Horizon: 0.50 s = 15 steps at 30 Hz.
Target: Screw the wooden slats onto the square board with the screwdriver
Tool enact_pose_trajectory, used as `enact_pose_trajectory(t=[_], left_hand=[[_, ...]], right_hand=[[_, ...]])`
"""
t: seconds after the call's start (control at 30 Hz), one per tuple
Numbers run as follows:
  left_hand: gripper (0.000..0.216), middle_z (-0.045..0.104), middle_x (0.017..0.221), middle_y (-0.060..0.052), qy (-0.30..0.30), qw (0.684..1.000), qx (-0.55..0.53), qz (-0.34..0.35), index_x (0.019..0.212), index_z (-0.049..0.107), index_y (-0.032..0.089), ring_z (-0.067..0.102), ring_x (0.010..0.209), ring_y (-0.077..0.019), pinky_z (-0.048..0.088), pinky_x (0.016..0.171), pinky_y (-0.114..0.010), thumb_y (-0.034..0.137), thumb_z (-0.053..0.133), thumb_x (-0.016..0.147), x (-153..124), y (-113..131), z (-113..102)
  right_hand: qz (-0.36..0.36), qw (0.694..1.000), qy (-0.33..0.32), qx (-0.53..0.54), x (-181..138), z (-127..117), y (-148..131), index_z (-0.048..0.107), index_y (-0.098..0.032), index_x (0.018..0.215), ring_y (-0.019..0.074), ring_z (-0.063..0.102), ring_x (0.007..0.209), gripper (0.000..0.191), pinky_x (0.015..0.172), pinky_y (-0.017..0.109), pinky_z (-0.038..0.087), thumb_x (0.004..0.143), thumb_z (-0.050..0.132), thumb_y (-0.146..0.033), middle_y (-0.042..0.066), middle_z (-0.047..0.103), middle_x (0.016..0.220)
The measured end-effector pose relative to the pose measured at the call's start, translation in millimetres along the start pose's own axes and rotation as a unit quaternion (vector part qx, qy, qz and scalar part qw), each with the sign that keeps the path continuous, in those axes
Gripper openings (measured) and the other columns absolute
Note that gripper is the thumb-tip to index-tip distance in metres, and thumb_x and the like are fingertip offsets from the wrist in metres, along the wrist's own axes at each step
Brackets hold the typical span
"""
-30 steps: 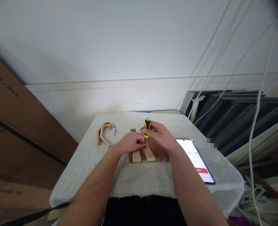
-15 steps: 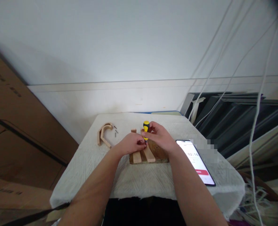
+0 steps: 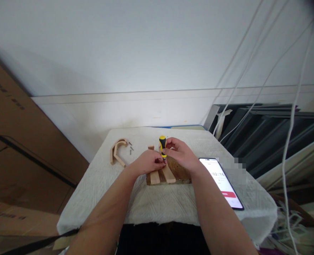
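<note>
A short yellow-and-black screwdriver [image 3: 162, 142] stands nearly upright, its tip down at a pale wooden strip [image 3: 169, 174]. My right hand [image 3: 180, 153] grips the handle from the right, fingers and thumb closed around it. At the screwdriver's tip, my left hand [image 3: 152, 162] has its fingertips pinched together; whatever is between them is too small and covered to name. Beneath that hand lies a second pale strip [image 3: 155, 178]. Both strips rest on a darker brown wooden board [image 3: 182, 171].
Two curved wooden pieces [image 3: 115, 151] and several screws [image 3: 131, 148] lie at the left on the white cloth [image 3: 98, 187]. A phone [image 3: 223, 184] showing a timer lies right of my right forearm. White cables [image 3: 287, 148] hang at the right; cardboard [image 3: 34, 141] stands left.
The screwdriver's top has tipped slightly to the left, and the fingers of my right hand have shifted on its handle. My left hand stays in place.
</note>
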<state>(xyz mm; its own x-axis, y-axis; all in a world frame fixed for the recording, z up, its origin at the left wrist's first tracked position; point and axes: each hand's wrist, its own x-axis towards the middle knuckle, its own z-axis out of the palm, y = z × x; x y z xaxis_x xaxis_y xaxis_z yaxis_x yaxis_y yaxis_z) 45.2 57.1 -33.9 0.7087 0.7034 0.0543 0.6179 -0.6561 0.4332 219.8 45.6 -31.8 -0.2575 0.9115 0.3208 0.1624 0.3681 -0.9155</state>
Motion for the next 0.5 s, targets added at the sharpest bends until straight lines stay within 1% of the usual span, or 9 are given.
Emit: enact_pose_trajectory(t=[0.07, 0.17, 0.33, 0.43, 0.5], left_hand=[[0.026, 0.053, 0.055, 0.003, -0.001, 1.0, 0.006, 0.0, 0.061, 0.059, 0.013, 0.042, 0.052, -0.0083, 0.025, 0.052, -0.022, 0.027, 0.056, 0.083, 0.0, 0.8, -0.8], [0.026, 0.055, 0.057, 0.002, -0.002, 1.0, 0.007, 0.006, 0.062, 0.059, 0.013, 0.043, 0.054, -0.0086, 0.026, 0.054, -0.022, 0.026, 0.055, 0.084, -0.5, 2.4, -2.3], [0.025, 0.057, 0.059, 0.002, -0.007, 1.0, 0.005, 0.004, 0.063, 0.06, 0.013, 0.044, 0.054, -0.0088, 0.028, 0.055, -0.021, 0.026, 0.055, 0.084, -0.9, 3.2, -3.3], [0.023, 0.057, 0.06, 0.001, -0.003, 1.0, 0.008, 0.005, 0.064, 0.06, 0.013, 0.044, 0.055, -0.0092, 0.028, 0.055, -0.021, 0.025, 0.055, 0.083, -0.5, 1.8, -2.4], [0.024, 0.056, 0.058, 0.002, 0.001, 1.0, 0.01, 0.008, 0.062, 0.059, 0.013, 0.043, 0.055, -0.009, 0.027, 0.054, -0.022, 0.024, 0.056, 0.083, -0.3, 1.0, -1.8]], right_hand=[[-0.002, 1.0, 0.001, 0.0, 0.0, 0.0, 1.1, 0.054, -0.021, 0.083, 0.0151, 0.053, 0.076, 0.019, 0.07, 0.029, 0.043, 0.074, 0.066, -0.033, -0.001, 0.056, 0.079], [-0.004, 1.0, -0.009, 0.018, -0.6, 1.3, 0.6, 0.053, -0.021, 0.086, 0.0149, 0.053, 0.077, 0.02, 0.071, 0.029, 0.043, 0.075, 0.065, -0.032, -0.001, 0.055, 0.082], [-0.013, 0.998, -0.004, 0.059, -1.5, 3.7, -1.5, 0.052, -0.023, 0.09, 0.0146, 0.054, 0.078, 0.024, 0.072, 0.029, 0.043, 0.072, 0.067, -0.03, -0.001, 0.056, 0.085], [-0.006, 1.0, -0.019, 0.02, -1.1, 2.8, 0.8, 0.055, -0.022, 0.085, 0.0149, 0.053, 0.074, 0.02, 0.07, 0.029, 0.043, 0.073, 0.067, -0.033, -0.001, 0.056, 0.08], [-0.002, 1.0, -0.013, -0.01, -0.8, 2.0, 3.2, 0.055, -0.021, 0.082, 0.0149, 0.051, 0.071, 0.02, 0.066, 0.029, 0.042, 0.073, 0.068, -0.035, -0.002, 0.054, 0.076]])
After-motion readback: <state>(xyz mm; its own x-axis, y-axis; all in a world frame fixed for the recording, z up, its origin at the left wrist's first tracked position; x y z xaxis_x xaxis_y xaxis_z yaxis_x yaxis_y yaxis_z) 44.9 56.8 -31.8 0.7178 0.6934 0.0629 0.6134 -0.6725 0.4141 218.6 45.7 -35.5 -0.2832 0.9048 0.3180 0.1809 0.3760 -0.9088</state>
